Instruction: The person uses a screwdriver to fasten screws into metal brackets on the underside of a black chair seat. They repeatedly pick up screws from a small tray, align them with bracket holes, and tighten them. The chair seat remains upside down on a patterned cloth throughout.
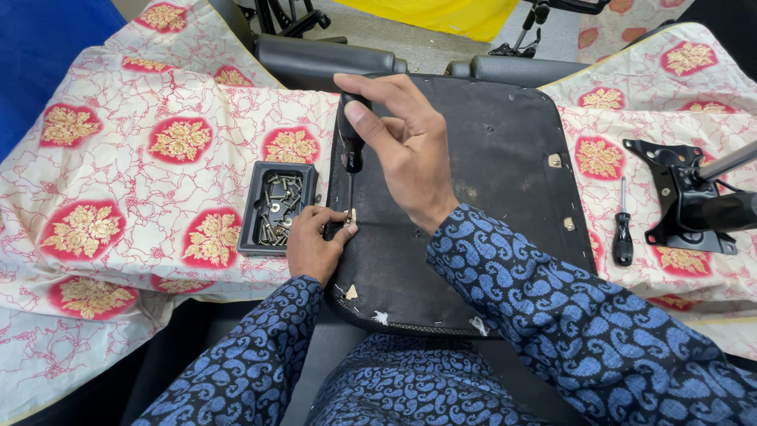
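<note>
Right hand [410,150] grips the screwdriver [350,146] upright on a screw [352,214] at the seat base [489,197] left edge, left hand [311,244] pinching that screw; a tilted driver could slip onto the fingers

A black-handled screwdriver [350,150] stands upright, its thin shaft tip down on a small pale screw [351,215] at the left edge of a black, scuffed chair seat base [489,150], which lies flat, underside up, across the person's lap.
</note>
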